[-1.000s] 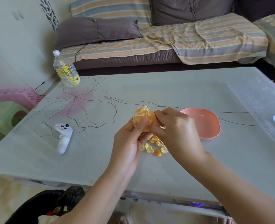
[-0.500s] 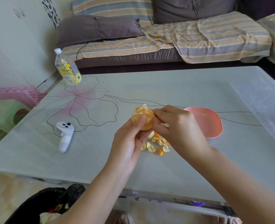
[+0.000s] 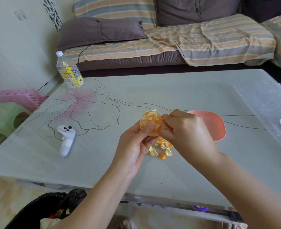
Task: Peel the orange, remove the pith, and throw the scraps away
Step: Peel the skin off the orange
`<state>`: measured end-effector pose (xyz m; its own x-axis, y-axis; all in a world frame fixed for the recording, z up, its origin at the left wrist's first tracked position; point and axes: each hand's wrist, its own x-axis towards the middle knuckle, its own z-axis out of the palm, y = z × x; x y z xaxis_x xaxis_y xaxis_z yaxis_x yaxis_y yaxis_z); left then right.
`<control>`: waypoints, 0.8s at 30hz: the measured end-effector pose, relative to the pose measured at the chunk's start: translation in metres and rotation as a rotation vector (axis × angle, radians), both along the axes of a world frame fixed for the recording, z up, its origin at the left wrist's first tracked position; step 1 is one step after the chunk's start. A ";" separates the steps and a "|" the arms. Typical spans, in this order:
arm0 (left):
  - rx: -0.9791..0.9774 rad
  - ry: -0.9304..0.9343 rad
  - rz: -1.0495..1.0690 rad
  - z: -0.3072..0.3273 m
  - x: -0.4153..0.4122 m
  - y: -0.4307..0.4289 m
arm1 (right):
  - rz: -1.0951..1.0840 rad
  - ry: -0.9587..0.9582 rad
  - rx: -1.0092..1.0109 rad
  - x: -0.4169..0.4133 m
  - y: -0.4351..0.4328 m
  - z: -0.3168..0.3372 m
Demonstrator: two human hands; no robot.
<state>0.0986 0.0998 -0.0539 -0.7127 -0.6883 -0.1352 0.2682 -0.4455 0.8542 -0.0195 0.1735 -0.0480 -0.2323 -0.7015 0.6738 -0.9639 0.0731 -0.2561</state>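
A mostly peeled orange (image 3: 151,120) with pale pith on it is held above the grey table (image 3: 103,162). My left hand (image 3: 134,144) grips it from below, thumb across its front. My right hand (image 3: 184,129) is against the orange's right side, fingertips pinching at its surface. Several peel scraps (image 3: 161,150) lie on the table just under both hands. A black rubbish bag (image 3: 42,210) with scraps inside stands on the floor at the lower left.
A pink dish (image 3: 215,124) sits right behind my right hand. A white controller (image 3: 66,139) lies to the left, a plastic bottle (image 3: 69,73) at the far left corner. Bubble wrap (image 3: 268,109) covers the table's right side. A sofa runs behind.
The hands and orange have barely shifted. My right fingers keep working at the orange's right side, and the view has drifted slightly.
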 end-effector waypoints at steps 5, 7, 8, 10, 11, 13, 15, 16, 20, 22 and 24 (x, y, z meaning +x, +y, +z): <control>0.058 0.015 -0.017 0.000 0.000 -0.003 | 0.011 0.005 -0.010 -0.001 -0.001 0.002; 0.064 0.027 -0.044 -0.001 0.001 -0.005 | 0.030 -0.035 -0.023 -0.001 -0.001 0.004; 0.058 0.036 -0.060 -0.001 0.002 -0.007 | 0.036 -0.064 -0.029 -0.001 -0.001 0.005; 0.054 0.050 -0.076 -0.002 0.004 -0.009 | 0.031 -0.141 -0.033 -0.001 0.000 0.006; 0.053 0.051 -0.078 -0.002 0.005 -0.010 | 0.029 -0.185 -0.029 -0.001 0.000 0.006; 0.039 0.047 -0.077 -0.002 0.006 -0.013 | 0.037 -0.248 -0.003 -0.001 0.001 0.005; 0.019 0.038 -0.076 -0.001 0.006 -0.014 | 0.036 -0.252 0.028 0.000 0.002 0.005; 0.015 0.040 -0.079 -0.001 0.006 -0.014 | 0.031 -0.244 0.031 0.000 0.002 0.005; 0.019 0.078 -0.096 -0.001 0.005 -0.011 | 0.015 -0.237 0.010 0.003 0.003 0.008; 0.027 0.086 -0.096 -0.001 0.004 -0.009 | 0.016 -0.254 -0.004 0.004 0.003 0.009; 0.042 0.095 -0.099 -0.001 0.003 -0.009 | 0.024 -0.298 -0.021 0.004 0.004 0.010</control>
